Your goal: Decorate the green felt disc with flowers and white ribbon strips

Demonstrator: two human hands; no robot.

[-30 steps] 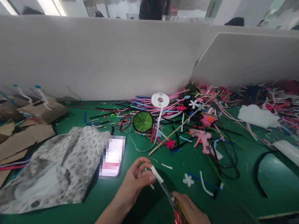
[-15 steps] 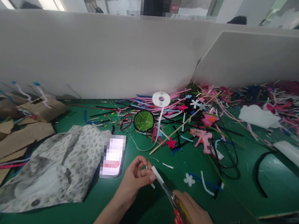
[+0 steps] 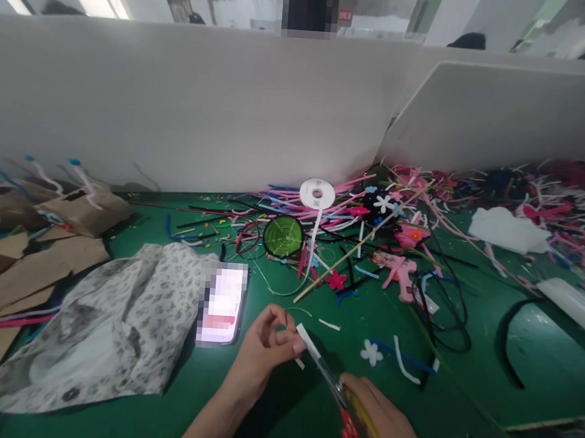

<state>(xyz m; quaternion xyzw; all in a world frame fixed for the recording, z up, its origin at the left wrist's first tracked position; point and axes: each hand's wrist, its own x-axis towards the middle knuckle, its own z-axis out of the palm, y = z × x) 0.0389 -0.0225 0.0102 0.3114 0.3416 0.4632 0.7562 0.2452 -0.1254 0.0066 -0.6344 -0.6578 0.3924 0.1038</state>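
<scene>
My left hand [image 3: 266,350] pinches a short white strip [image 3: 308,339] between thumb and fingers, low in the middle of the view. My right hand [image 3: 383,422] grips red-handled scissors [image 3: 344,409] at the bottom edge, and their blades reach up-left to the strip. A lit phone [image 3: 222,304] lies flat just left of my left hand. A white felt flower [image 3: 372,353] and small white offcuts [image 3: 328,325] lie on the green mat [image 3: 537,369] to the right of the strip.
A patterned cloth [image 3: 109,326] covers the mat at the left, beside brown paper pieces [image 3: 34,261]. Behind are a white ribbon spool [image 3: 317,193], a green wire reel [image 3: 283,236], a pink glue gun [image 3: 403,275], a long wooden stick [image 3: 361,244] and a heap of coloured strips [image 3: 549,203]. A white partition [image 3: 180,104] closes the back.
Hands, strip and scissors stay almost where they were; the view has shifted a little.
</scene>
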